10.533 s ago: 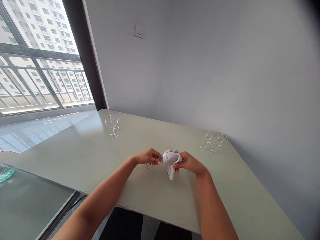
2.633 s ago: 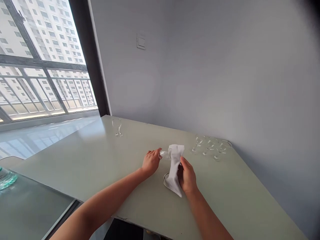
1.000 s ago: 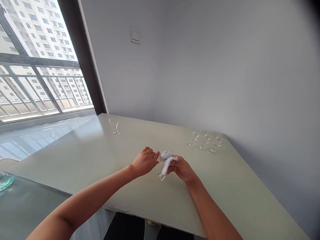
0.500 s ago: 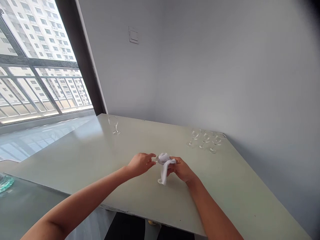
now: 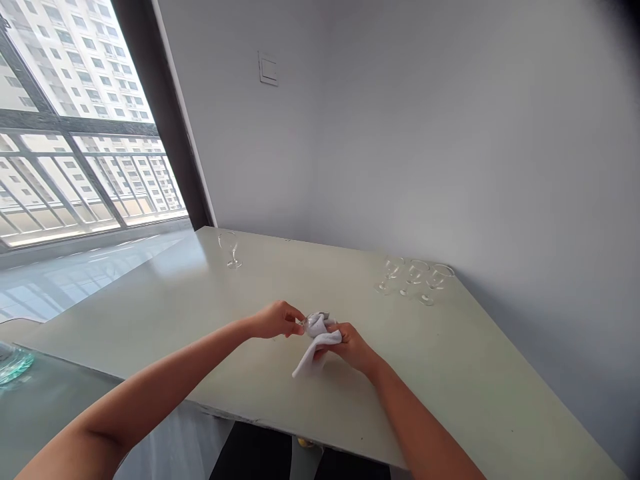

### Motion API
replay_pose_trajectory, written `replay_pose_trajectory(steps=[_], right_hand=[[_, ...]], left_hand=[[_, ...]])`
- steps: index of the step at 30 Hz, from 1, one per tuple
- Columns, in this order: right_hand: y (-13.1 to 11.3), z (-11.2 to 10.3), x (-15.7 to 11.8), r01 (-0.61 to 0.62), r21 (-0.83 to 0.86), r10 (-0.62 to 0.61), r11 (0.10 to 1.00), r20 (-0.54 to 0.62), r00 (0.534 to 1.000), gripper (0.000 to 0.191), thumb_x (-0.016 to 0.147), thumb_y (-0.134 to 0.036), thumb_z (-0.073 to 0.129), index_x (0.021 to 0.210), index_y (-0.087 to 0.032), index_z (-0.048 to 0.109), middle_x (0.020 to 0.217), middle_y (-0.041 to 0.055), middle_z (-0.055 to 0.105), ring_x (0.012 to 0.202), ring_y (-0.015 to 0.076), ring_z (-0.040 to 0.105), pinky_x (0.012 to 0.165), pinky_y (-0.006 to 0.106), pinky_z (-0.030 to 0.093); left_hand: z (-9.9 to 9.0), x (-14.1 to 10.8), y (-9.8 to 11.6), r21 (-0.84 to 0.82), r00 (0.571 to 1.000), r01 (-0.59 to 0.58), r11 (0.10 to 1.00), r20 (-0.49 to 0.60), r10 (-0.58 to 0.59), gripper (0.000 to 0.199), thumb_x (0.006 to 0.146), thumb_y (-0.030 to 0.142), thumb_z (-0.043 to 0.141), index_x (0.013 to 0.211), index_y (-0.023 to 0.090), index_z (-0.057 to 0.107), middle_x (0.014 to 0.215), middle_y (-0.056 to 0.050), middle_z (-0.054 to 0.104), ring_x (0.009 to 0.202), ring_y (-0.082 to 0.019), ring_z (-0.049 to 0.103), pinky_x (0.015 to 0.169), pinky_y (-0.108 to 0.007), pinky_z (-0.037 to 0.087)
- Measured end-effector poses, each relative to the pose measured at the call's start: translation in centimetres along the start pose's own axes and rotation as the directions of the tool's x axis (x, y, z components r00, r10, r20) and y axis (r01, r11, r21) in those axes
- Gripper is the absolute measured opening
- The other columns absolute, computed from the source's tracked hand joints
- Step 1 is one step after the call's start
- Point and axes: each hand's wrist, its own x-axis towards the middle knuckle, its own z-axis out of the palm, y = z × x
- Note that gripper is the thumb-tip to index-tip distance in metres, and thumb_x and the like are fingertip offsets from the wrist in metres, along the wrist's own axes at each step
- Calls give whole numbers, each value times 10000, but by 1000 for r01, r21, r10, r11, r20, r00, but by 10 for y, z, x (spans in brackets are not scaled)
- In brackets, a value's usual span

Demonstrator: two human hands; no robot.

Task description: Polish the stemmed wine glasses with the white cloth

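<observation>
Over the middle of the pale table [image 5: 280,393], my left hand [image 5: 277,320] pinches the stem end of a small stemmed glass [image 5: 309,325]. The glass lies tilted sideways, its bowl pointing right. My right hand [image 5: 350,345] grips a white cloth [image 5: 320,343] that is tucked into and around the bowl. One end of the cloth hangs down toward the tabletop. The cloth and my fingers hide most of the bowl and rim.
Three stemmed glasses stand upright by the wall at the right, the nearest glass [image 5: 434,283] at the row's end. Another glass [image 5: 232,250] stands at the far left. A greenish glass dish [image 5: 15,363] sits on a lower surface at left.
Both hands have shifted slightly left with the glass and cloth. The cloth's hanging end has swung out to the left.
</observation>
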Motion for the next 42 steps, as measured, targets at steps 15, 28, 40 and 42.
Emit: replay_pose_trajectory(steps=[15,28,40,42], right_hand=[[-5,-24,-1,211,-822,-493,529,-95,865,396,801,-411,502,1163,-253,535,1157,43,579,1086,256,495,986,460,269],[14,-29,11,-134,14,130,991,-337,933,329,799,-428,490,930,-178,660,888,63,661,876,236,594,771,413,474],[-5,3,13,245,782,131,573,-382,915,262,814,-380,500,993,-226,613,1082,14,614,1104,186,488,974,386,359],[-2,11,14,256,745,103,616,-399,911,269,811,-368,508,1037,-248,593,1129,3,586,1146,172,444,976,361,351]], left_hand=[[-17,8,-25,10,951,233,972,-211,-226,315,695,462,529,820,197,644,547,7,528,483,-109,448,463,-214,293],[43,11,7,784,827,-203,587,-184,531,257,835,354,446,995,189,563,598,-25,577,570,-146,512,560,-260,330],[40,41,34,697,677,47,715,-549,490,382,876,240,338,1249,157,354,819,-65,573,657,-155,532,610,-285,399],[49,48,38,699,660,61,712,-564,497,433,852,171,342,1284,156,309,966,-108,551,755,-177,541,657,-309,414]])
